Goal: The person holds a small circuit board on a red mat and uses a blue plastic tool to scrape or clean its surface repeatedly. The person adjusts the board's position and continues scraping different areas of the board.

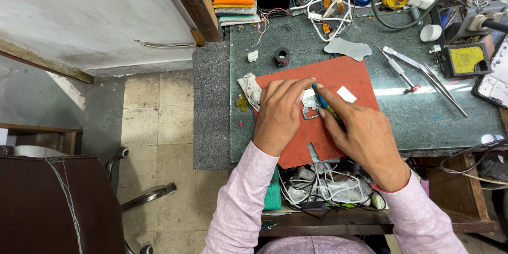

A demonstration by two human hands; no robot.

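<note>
A small silver metal part (310,105) lies on a red work mat (346,76) on the dark green desk. My left hand (280,114) rests flat on the mat, its fingertips pressing the part's left side. My right hand (360,132) grips a thin blue and green tool (320,98), whose tip touches the part. Both sleeves are pale pink.
Tweezers (442,87) and a screwdriver (398,70) lie right of the mat. A yellow sponge in a black holder (466,59), a grey metal plate (349,48), a black spool (282,55) and tangled cables (330,8) sit beyond. An open drawer (323,188) holds cables. A chair (58,201) stands left.
</note>
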